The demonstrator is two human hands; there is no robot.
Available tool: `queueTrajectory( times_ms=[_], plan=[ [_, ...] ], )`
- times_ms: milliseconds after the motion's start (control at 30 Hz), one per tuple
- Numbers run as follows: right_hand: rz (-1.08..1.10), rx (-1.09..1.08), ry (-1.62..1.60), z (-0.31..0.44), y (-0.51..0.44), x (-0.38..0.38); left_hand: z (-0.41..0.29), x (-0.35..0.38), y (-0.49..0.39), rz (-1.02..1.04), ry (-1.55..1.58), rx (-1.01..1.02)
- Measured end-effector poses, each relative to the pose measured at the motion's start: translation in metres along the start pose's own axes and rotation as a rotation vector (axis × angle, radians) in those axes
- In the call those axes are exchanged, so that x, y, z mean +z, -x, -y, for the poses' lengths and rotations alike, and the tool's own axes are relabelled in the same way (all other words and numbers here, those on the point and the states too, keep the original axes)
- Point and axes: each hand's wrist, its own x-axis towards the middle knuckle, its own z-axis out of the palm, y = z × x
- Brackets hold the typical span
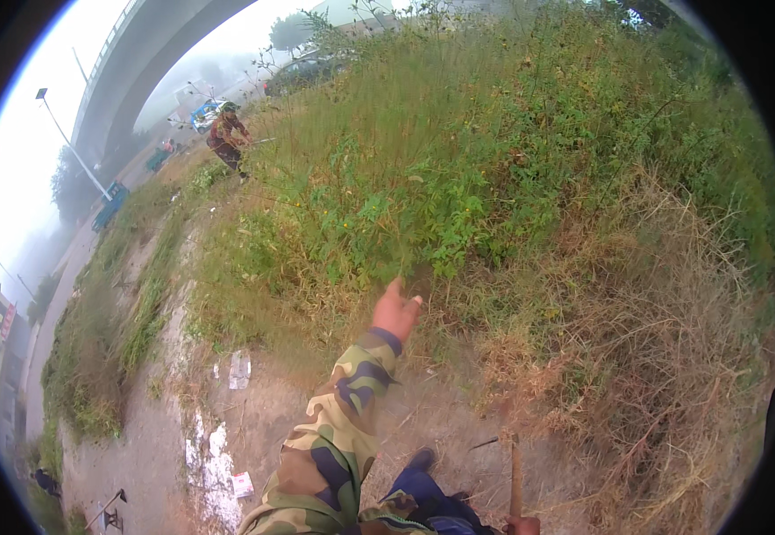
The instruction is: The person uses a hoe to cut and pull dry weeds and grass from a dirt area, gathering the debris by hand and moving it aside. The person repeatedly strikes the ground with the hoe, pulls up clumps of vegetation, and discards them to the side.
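My left hand [397,311], in a camouflage sleeve [341,428], reaches out to the near edge of tall green weeds [387,247]. Its thumb and a forward finger are apart, and I see nothing held in it. At the bottom edge, my right hand [524,526] grips the wooden handle of a tool [516,478]. A thin dark metal piece [484,443] juts left near the handle's upper end, close to dry grass; the tool's exact kind is unclear. My dark shoe [422,459] stands on bare soil.
A person [228,137] bends at the weeds, holding a long thin tool. Dry brush [668,334] fills the right. Litter [240,370], a small box [243,484] and white residue [217,468] mark the ground. A hoe [108,509] is at lower left. A bench [110,206] stands farther off.
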Motion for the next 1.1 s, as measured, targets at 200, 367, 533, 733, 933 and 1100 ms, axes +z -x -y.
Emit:
queueTrajectory(
  times_ms=[200,367,533,733,933,1100],
  plan=[
    [-0.044,-0.024,-0.068,0.0,-0.001,-0.008,-0.061,-0.016,-0.059,-0.046,0.329,-0.143],
    [-0.07,0.088,-0.12,-0.014,-0.018,-0.023,-0.042,-0.004,-0.049,0.102,0.078,-0.192],
    [-0.05,0.099,-0.164,-0.024,-0.033,-0.042,-0.053,-0.021,-0.065,-0.04,0.252,-0.094],
    [0.047,0.041,-0.204,0.001,-0.007,-0.041,-0.067,-0.026,-0.065,0.051,-0.008,0.012],
    [-0.023,0.027,-0.193,0.036,0.017,-0.005,0.011,0.037,0.036,0.439,-0.3,0.068],
    [-0.114,0.074,-0.267,0.034,0.03,0.004,0.101,0.069,0.126,0.575,-0.368,0.169]
  ],
)
